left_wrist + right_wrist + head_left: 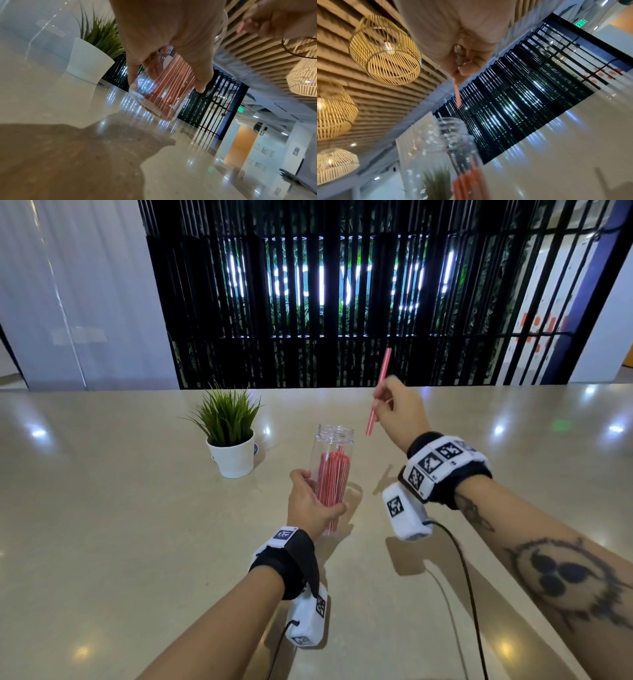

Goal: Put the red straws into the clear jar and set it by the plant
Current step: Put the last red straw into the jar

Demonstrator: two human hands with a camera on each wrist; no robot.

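Observation:
My left hand (310,501) grips the lower half of a tall clear jar (331,455), held tilted just above the table; in the left wrist view the jar (161,97) shows its base off the surface. Several red straws (330,484) stand inside it. My right hand (399,412) is raised to the right of the jar's mouth and pinches one red straw (378,392), which points down-left toward the opening. In the right wrist view that straw (458,97) hangs above the jar's rim (452,125). The plant (229,433) in a white pot stands left of the jar.
The beige glossy table (137,525) stretches wide on all sides. A black slatted screen (342,302) rises behind its far edge. Cables (462,570) run from the wrist cameras across the near table.

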